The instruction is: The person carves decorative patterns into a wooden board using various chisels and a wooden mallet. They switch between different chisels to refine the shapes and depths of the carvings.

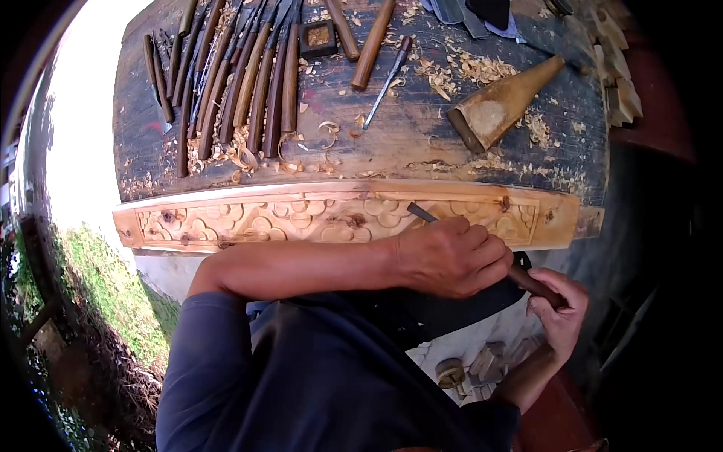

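Note:
A long pale board [324,215] carved with flower and cloud-like relief lies along the near edge of the workbench. Across my body reaches my left arm, and my left hand [456,256] is closed around the shank of a wood-carving chisel [423,214]. The chisel's flat metal tip rests at the carved surface, right of the board's middle. Farther down, the dark handle's end is in my right hand [561,305], fingers wrapped about it below the board's right part. My left fist hides the middle of the chisel.
Several wooden-handled chisels [260,83] lie in a row at the back left of the workbench [361,162]. A wooden mallet [497,109], a loose thin chisel [388,83] and a dark square box [318,38] sit among curled shavings. Wood offcuts [489,361] and a round tin [450,372] lie below.

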The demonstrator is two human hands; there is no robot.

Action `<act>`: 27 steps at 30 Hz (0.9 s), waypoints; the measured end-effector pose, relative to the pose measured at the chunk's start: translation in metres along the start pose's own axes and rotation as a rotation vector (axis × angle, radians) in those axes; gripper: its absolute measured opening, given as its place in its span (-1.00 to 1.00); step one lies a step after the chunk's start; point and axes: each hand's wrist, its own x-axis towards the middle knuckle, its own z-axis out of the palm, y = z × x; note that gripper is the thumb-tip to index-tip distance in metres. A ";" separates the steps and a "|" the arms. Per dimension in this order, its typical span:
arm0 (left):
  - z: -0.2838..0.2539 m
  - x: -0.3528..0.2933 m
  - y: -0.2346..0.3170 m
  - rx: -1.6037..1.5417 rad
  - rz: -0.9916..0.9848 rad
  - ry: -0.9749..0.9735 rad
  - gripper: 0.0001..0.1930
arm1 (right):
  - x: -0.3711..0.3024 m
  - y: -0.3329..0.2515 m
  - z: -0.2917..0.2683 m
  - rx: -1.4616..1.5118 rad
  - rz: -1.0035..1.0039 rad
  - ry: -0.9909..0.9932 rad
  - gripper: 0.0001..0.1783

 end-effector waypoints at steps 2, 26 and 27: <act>-0.001 -0.002 -0.002 0.005 -0.035 -0.031 -0.69 | 0.018 -0.012 0.003 -0.064 0.048 -0.067 -0.53; 0.001 0.012 -0.010 -0.198 -0.263 -0.031 -0.57 | 0.067 -0.048 -0.007 -0.270 -0.243 -0.158 -0.63; 0.001 0.012 -0.010 -0.194 -0.268 -0.036 -0.57 | 0.068 -0.048 -0.008 -0.254 -0.230 -0.162 -0.63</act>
